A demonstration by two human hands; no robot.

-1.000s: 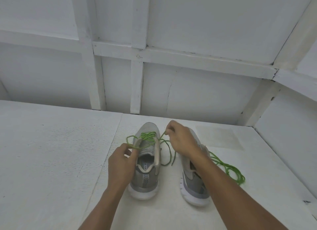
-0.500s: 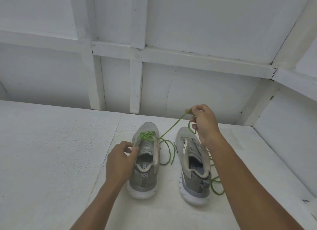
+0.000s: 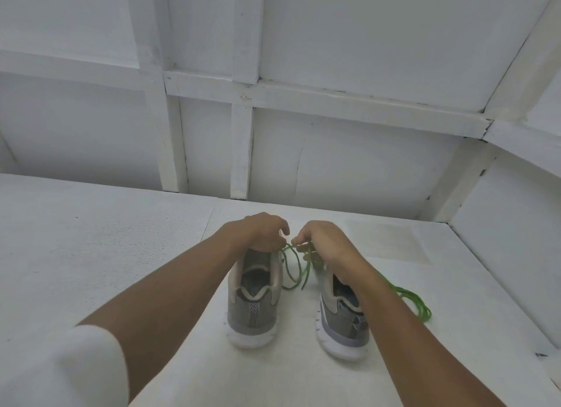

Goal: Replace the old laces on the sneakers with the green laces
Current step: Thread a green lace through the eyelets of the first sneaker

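Head camera puts my right hand (image 3: 329, 244) just past the mouth of the right sneaker (image 3: 340, 318), thumb and forefinger closed in a pinch on the green lace (image 3: 307, 274). The other fingers are curled over a small green bunch, whose shape I cannot sort out from here. My left hand (image 3: 258, 232) sits just beside it, the two nearly touching, with its fingers curled down over the front of the left sneaker (image 3: 252, 315). A strand of the lace runs up to those fingertips, but I cannot tell whether they grip the lace, grip the shoe, or only rest there. That hand hides the whole eyelet area, so how far the lacing goes is not visible. From between the hands the lace hangs in a loop and a straight tail into the gap between the two sneakers, down to the white table (image 3: 121, 239). Both grey sneakers stand upright, heels toward me, a little apart. My right forearm covers the outer side of the right sneaker, and a loose green lace (image 3: 413, 298) comes out from behind it and lies looped on the table. Whether it joins the pinched one is hidden. A white sleeve (image 3: 88, 370) is cut off at the lower left, and a white panelled wall (image 3: 349, 163) rises behind the table.
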